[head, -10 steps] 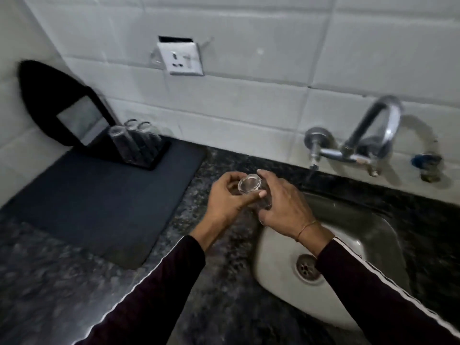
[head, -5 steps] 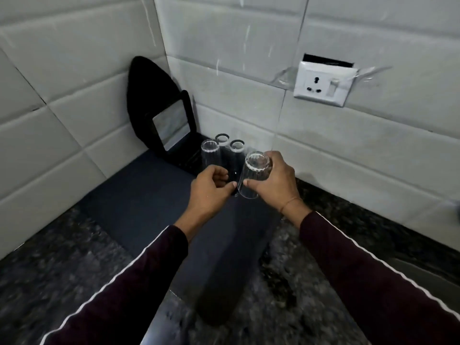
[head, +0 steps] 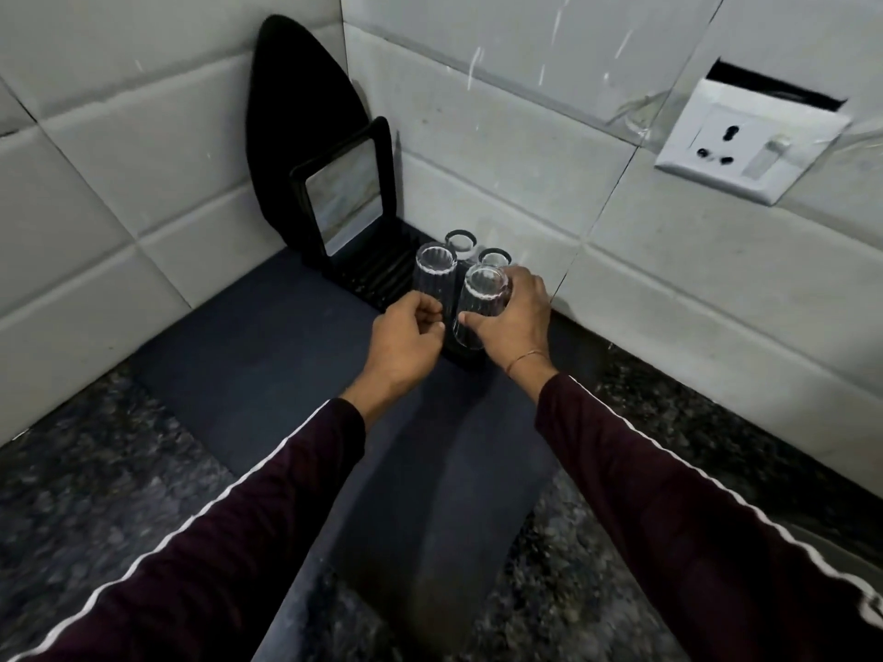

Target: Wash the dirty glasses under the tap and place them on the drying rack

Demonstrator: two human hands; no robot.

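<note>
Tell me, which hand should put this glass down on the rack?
The right hand. It already grips the upside-down glass just above the black drying rack, beside three glasses standing there. The left hand is curled next to it and seems to hold nothing.

White tiled wall (head: pixel 478 136), socket (head: pixel 745 145), dark granite counter (head: pixel 95 470).

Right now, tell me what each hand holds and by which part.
The right hand grips an upturned glass round its side wall. The left hand, fingers curled, holds nothing.
</note>
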